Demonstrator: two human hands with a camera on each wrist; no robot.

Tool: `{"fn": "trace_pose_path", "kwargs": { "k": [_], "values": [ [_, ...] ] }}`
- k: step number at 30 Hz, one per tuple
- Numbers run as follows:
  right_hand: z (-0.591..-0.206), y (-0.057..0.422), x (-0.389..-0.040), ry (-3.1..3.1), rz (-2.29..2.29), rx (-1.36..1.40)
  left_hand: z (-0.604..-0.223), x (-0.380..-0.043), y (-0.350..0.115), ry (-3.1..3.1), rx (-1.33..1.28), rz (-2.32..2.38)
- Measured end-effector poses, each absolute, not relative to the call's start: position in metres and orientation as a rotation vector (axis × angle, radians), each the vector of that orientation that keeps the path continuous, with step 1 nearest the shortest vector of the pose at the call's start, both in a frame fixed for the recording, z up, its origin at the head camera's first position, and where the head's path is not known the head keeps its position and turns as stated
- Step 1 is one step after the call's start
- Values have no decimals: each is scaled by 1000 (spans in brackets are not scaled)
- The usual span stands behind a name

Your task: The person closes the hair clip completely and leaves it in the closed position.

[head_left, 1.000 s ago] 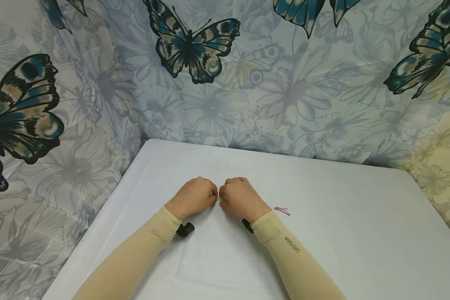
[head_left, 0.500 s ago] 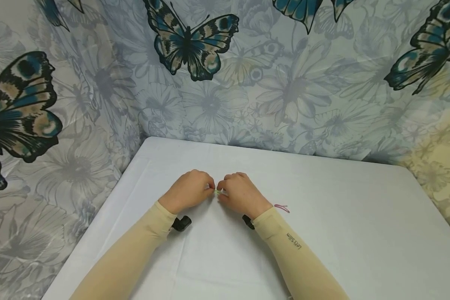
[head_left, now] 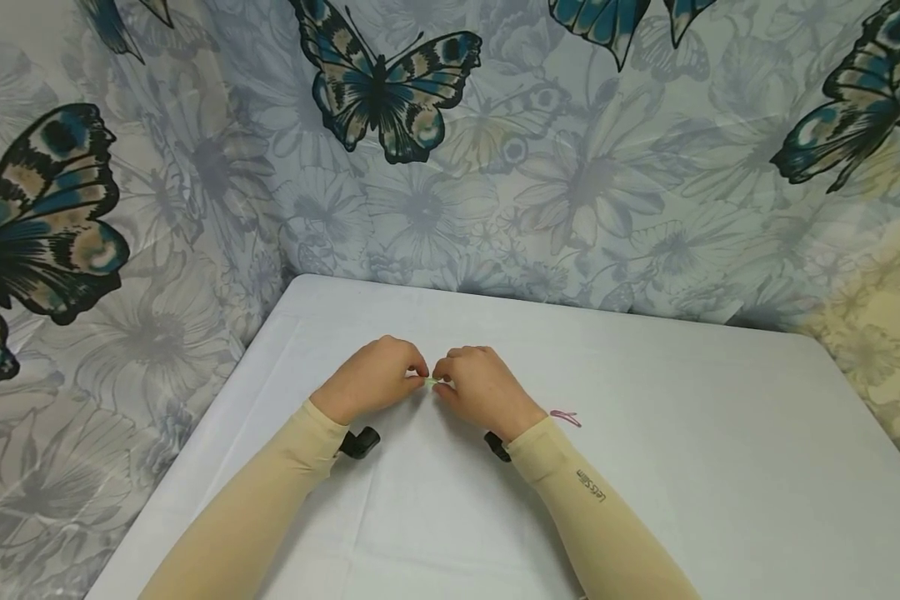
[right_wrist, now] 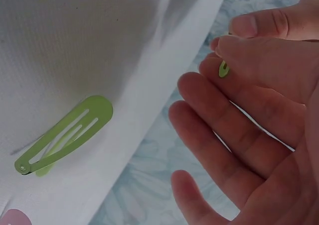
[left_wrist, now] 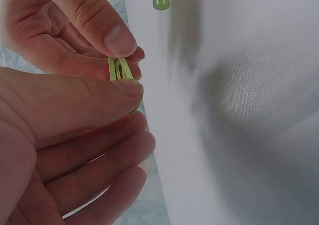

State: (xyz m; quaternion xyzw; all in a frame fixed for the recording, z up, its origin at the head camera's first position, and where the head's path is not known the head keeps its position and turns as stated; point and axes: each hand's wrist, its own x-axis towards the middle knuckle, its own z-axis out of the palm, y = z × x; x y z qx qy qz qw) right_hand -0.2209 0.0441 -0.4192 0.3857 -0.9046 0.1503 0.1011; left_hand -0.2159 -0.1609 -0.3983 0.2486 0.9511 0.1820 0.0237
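Observation:
Between the two hands is a small light-green snap hair clip point(left_wrist: 119, 69), seen close up in the left wrist view. My left hand point(head_left: 371, 379) pinches one end of it between thumb and fingers. From the other side, my right hand point(head_left: 489, 390) pinches it with thumb and index finger. In the right wrist view only a rounded green tip of that clip point(right_wrist: 224, 69) shows past the right thumb; the rest is hidden by fingers. A second green snap hair clip point(right_wrist: 65, 135) lies on the white table with its inner tongue sprung apart from its frame.
A pink hair clip point(head_left: 566, 417) lies on the table just right of the right wrist. The white-covered table point(head_left: 682, 467) meets a butterfly-patterned cloth point(head_left: 435, 217) at the back and left. Dark wrist cameras point(head_left: 362, 442) sit under both wrists.
Both hands have shifted slightly up and to the left together, with the green hair clip between them. The pink clip has stayed in place.

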Motion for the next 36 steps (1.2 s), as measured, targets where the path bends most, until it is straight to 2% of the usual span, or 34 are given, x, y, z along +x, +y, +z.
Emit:
{"fn": "trace_pose_path", "kwargs": {
  "k": [36],
  "values": [
    [-419, 45, -220, -2598, 556, 1145, -395, -216, -163, 2965, 922, 498]
  ]
}}
